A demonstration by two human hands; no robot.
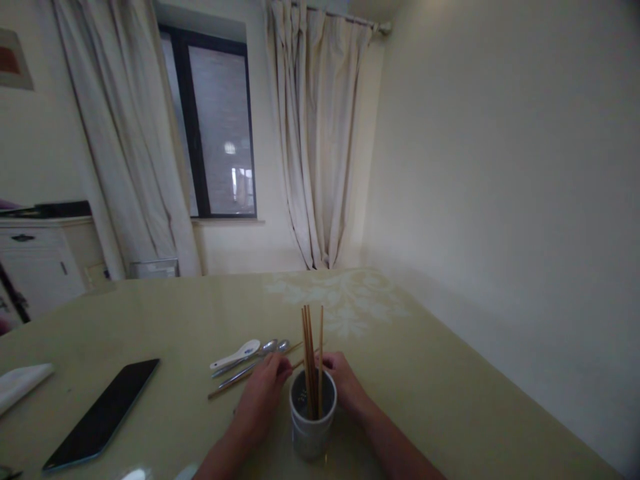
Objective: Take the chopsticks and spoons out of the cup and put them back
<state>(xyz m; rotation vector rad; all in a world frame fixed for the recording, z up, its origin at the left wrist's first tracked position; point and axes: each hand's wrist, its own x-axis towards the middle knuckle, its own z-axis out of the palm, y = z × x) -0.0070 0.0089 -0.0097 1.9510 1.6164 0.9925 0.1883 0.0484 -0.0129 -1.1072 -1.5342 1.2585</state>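
Note:
A grey-white cylindrical holder (pixel 313 440) stands upright between my hands, with several wooden chopsticks (pixel 311 367) standing in it. Behind its rim a loose chopstick (pixel 299 364) slants from the fingers of my left hand (pixel 267 380), which are closed on it. My right hand (pixel 343 380) curls at the chopstick's other end, its fingertips partly hidden by the upright chopsticks. Left of my left hand lie a white ceramic spoon (pixel 237 355) with a blue mark, metal spoons (pixel 270 347) and another wooden chopstick (pixel 227 385).
A dark tablet-like slab (pixel 105 413) lies on the table (pixel 425 400) at the left, with a white object (pixel 25 383) beyond it. A wall (pixel 525 233) runs along the right edge. Curtains (pixel 320 133) and a window (pixel 220 127) are behind the table.

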